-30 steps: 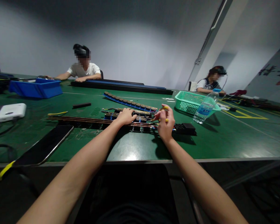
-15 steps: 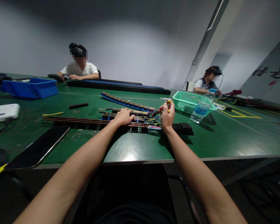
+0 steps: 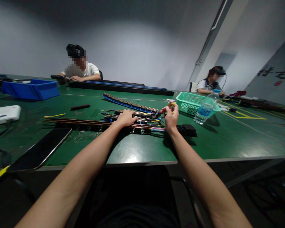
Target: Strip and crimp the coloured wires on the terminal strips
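Several strips with copper-coloured rods point(image 3: 92, 122) lie side by side on the green table, with short coloured wires point(image 3: 158, 120) at their right ends. My left hand point(image 3: 126, 117) bears down on the middle strips, fingers curled over their far side and thumb to the right. At the wire ends, my right hand point(image 3: 171, 119) is closed around a hand tool with yellow handles point(image 3: 172, 104), seemingly pliers. Its head points left toward the wires, and the fingers hide much of it. Behind both hands a curved blue-based strip point(image 3: 129, 103) lies apart.
To the right stand a green basket point(image 3: 186, 104) and a water bottle point(image 3: 205, 109). A phone point(image 3: 41, 148), a white device point(image 3: 5, 114) and a blue bin point(image 3: 30, 90) are on the left. Long dark bars point(image 3: 121, 88) lie farther back. Two people sit across the table.
My right hand has shifted slightly, and its fingers have opened a little around the yellow-handled tool. The left hand stays in place on the strips.
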### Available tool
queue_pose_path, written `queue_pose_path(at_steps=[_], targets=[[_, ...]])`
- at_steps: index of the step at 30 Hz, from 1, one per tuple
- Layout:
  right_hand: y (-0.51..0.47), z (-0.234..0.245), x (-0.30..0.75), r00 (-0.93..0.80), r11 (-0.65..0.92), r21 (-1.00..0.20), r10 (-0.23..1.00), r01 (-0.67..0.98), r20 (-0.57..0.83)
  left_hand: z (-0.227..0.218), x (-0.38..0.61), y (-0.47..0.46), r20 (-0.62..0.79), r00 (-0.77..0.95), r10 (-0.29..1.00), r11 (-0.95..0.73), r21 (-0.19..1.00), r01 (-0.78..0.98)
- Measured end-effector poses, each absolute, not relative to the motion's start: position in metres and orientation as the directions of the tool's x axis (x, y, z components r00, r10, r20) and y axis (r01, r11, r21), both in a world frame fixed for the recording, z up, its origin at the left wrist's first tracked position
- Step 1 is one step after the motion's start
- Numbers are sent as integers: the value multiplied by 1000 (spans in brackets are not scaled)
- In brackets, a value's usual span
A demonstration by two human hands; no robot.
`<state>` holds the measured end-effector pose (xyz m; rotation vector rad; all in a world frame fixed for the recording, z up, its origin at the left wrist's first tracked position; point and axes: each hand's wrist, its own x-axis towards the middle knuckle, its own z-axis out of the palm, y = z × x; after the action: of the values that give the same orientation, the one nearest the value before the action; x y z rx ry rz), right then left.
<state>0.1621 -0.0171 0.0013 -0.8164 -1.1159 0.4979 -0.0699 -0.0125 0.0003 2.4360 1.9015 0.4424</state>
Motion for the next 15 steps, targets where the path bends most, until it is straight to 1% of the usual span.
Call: queue_pose_path(at_steps=[3, 5, 7, 8, 10, 12, 13, 15], targets=[[-15, 0, 161, 325, 561, -827, 777, 28, 538, 0, -70, -12, 209, 220, 953, -261, 190, 947], [-13, -2, 162, 276, 547, -836, 799, 37, 535, -1, -70, -11, 206, 218, 954, -258, 192, 947], [-14, -5, 161, 167, 547, -831, 814, 98, 556, -2, -70, -10, 208, 218, 954, -258, 194, 946], [-16, -6, 160, 87, 556, -816, 815, 158, 573, -3, -70, -10, 211, 218, 953, -259, 194, 946], [-21, -8, 158, -97, 588, -744, 801, 317, 591, -3, -70, -10, 218, 216, 952, -258, 190, 947], [-26, -10, 155, -246, 616, -635, 780, 467, 575, -4, -70, -10, 224, 214, 951, -256, 181, 949], [-28, -11, 153, -291, 620, -590, 775, 516, 560, -4, -70, -10, 225, 215, 950, -257, 176, 950], [-30, -12, 151, -332, 622, -538, 772, 568, 542, -4, -70, -11, 226, 217, 950, -258, 170, 951]])
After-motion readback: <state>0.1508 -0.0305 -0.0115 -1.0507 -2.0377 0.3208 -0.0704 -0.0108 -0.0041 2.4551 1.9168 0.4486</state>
